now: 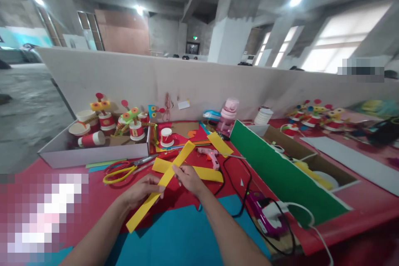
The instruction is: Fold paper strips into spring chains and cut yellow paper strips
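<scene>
My left hand (pixel 141 189) pinches a long yellow paper strip (pixel 141 214) below its middle. Higher up the same strip, my right hand (pixel 188 178) grips it between thumb and fingers. The strip slants from lower left to upper right above the table. Behind it, partly covered by my right hand, a second yellow strip (pixel 208 174) lies crosswise on the red tabletop. A pink glue gun (pixel 212 158) rests just beyond my right hand. To the left of my hands are yellow-handled scissors (pixel 120 174). A large blue sheet (pixel 183 237) spreads beneath my forearms.
A white box (pixel 93 156) with several paper-cup figures stands back left. The green-sided divided box (pixel 280 178) occupies the right. A purple power strip (pixel 264 216) with trailing cables lies front right. Another yellow piece (pixel 220 144) and a paper cup (pixel 166 137) sit farther back, before a white partition (pixel 193 83).
</scene>
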